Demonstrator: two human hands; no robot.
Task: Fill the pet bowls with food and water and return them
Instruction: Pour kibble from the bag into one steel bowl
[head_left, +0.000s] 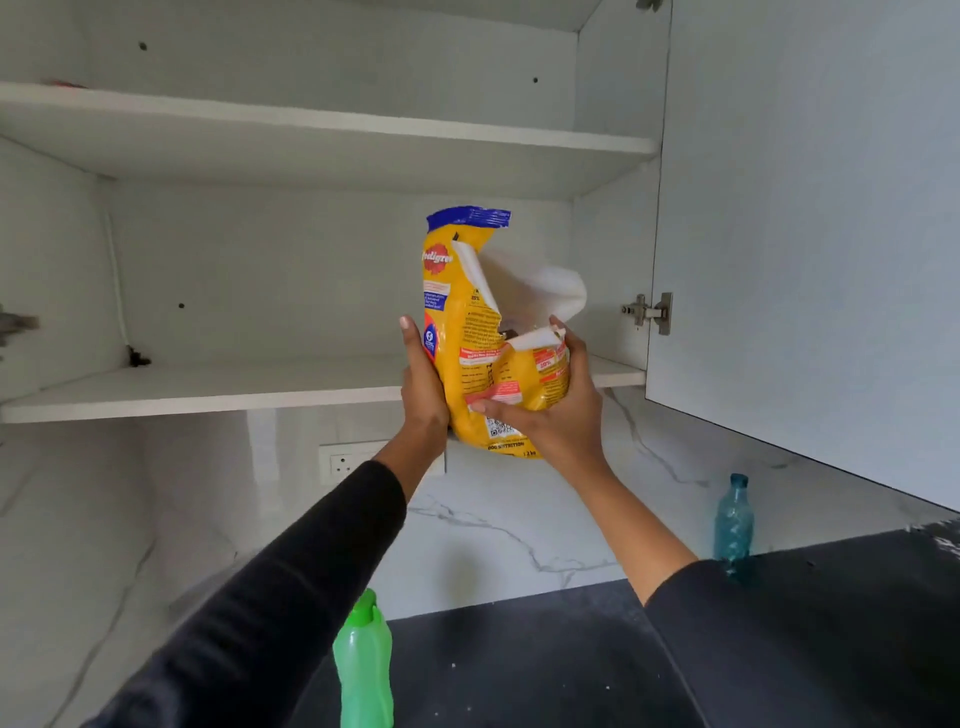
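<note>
The yellow plastic dog-food bag with a blue top seal (467, 332) sits at centre frame, held in the air in front of the lower white cabinet shelf (208, 387). The left hand (423, 387) grips its left side; the right hand (556, 410) clasps its lower right, fingers curled round the crumpled film. The bag is torn open on the right, white lining exposed. Judgement: soft, crinkly, slippery and partly filled, so the contents will shift. Support the bulging base and keep the tear upward. A green plastic bottle (363, 665) and a blue plastic bottle (733, 525) stand on the dark countertop (545, 665) below.
</note>
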